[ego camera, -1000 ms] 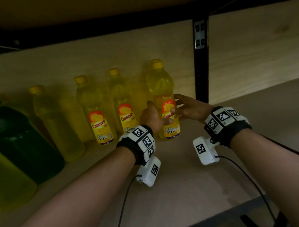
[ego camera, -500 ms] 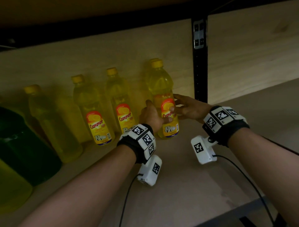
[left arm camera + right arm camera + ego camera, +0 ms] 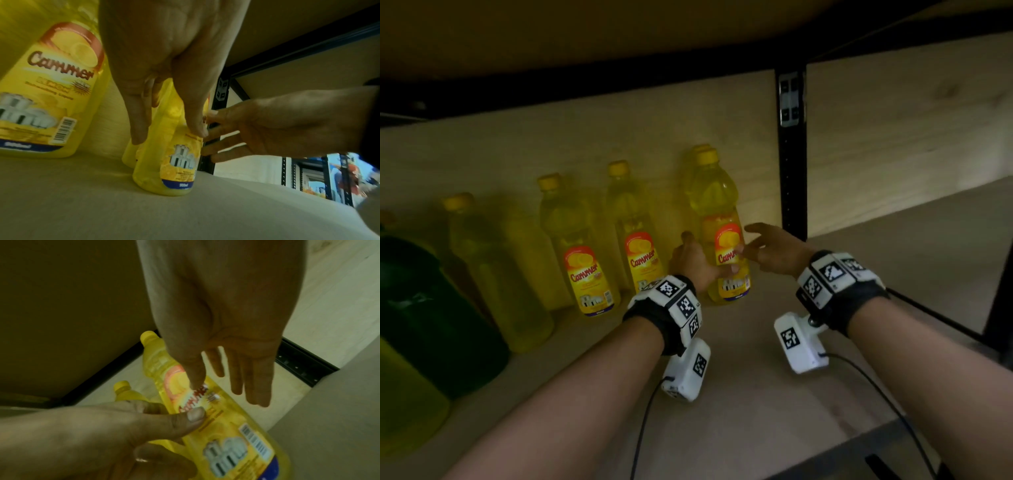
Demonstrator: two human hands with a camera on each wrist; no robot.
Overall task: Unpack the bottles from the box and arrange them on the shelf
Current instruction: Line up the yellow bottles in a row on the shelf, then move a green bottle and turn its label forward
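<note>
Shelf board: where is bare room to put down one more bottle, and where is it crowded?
Free: the shelf board in front of the row of bottles, and the bay right of the black post. Crowded: along the back wall left of the post, where both hands are at the rightmost bottle.

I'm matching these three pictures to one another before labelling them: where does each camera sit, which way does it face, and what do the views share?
Head: worn on the head, facing forward and down into the shelf; shows both forearms, left hand and right hand.
Left wrist: low above the shelf board, looking along the left hand at the rightmost bottle; the right hand shows too.
Right wrist: looking along the right hand's straight fingers at that bottle.
Shared: all three show this bottle and both hands.
</note>
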